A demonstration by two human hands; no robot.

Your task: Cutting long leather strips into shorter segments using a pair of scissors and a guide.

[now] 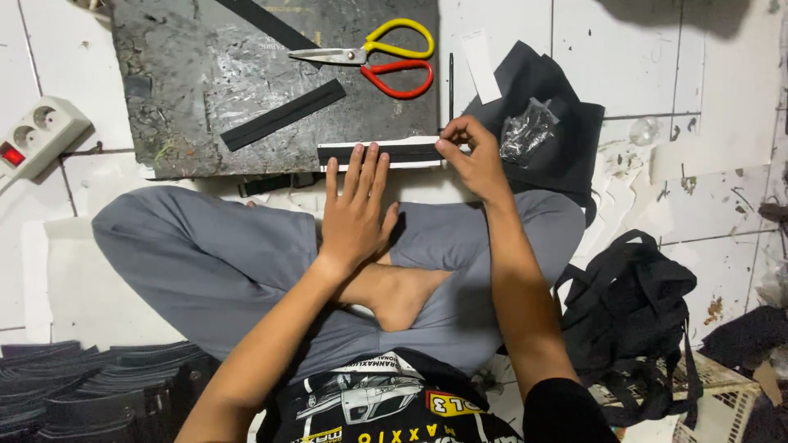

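I sit cross-legged on a white tiled floor. A dark, stained work board [189, 74] lies in front of my knees. At its near edge lies a black strip on a white backing [414, 152]. My left hand [355, 209] presses flat on the strip's left part, fingers spread. At the strip's right end, my right hand [472, 156] pinches it between thumb and fingers. A second black strip [283, 114] lies diagonally on the board. Scissors with one yellow and one red handle [386, 56] rest at the board's far edge.
Black fabric pieces [566, 123] with a small clear bag of metal parts [525, 130] lie right of the board. A white power strip [37, 135] sits far left. Black straps [628, 320] are heaped at my right, stacked black pieces [90, 394] at lower left.
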